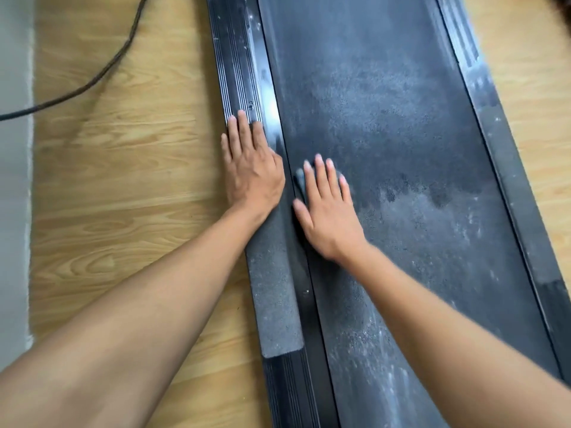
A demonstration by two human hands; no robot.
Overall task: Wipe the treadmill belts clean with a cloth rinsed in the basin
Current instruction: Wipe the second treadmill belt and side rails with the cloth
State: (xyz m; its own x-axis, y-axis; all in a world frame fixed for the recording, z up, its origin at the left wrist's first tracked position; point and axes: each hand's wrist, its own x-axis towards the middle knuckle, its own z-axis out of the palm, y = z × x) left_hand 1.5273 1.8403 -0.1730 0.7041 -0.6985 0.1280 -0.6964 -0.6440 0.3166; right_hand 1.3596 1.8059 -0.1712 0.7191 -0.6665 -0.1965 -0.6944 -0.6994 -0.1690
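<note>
Our right hand [327, 208] presses a grey cloth [299, 177] (mostly hidden under its straight fingers) flat on the dusty treadmill belt [401, 134]; our left hand [253, 171] lies spread on the side rail [241, 72].

Seen from above, a person's left hand [251, 168] lies flat on the ribbed side rail [236, 57] of a dusty black treadmill belt [395, 118], while the right hand [327, 211] presses a mostly hidden grey cloth [299, 177] against the belt's left edge, wooden floor [123, 186] and a dark cable [102, 72] alongside.
</note>
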